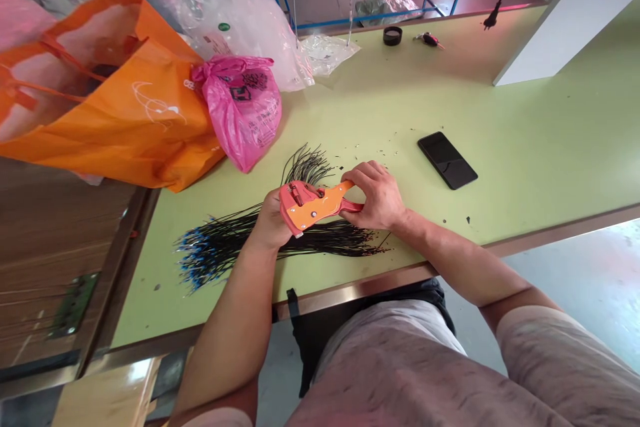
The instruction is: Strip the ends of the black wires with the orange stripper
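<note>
The left hand (270, 220) and right hand (373, 197) hold an orange wire stripper (313, 205), fingers curled tight around it. Black wires (225, 243) lie side to side just under it, closer to the left hand.

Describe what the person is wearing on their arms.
The left arm and right arm are bare below short, loose sleeves of a pale, mottled grey-pink T-shirt. There are no gloves, and no watch or bracelet shows on either wrist.
</note>
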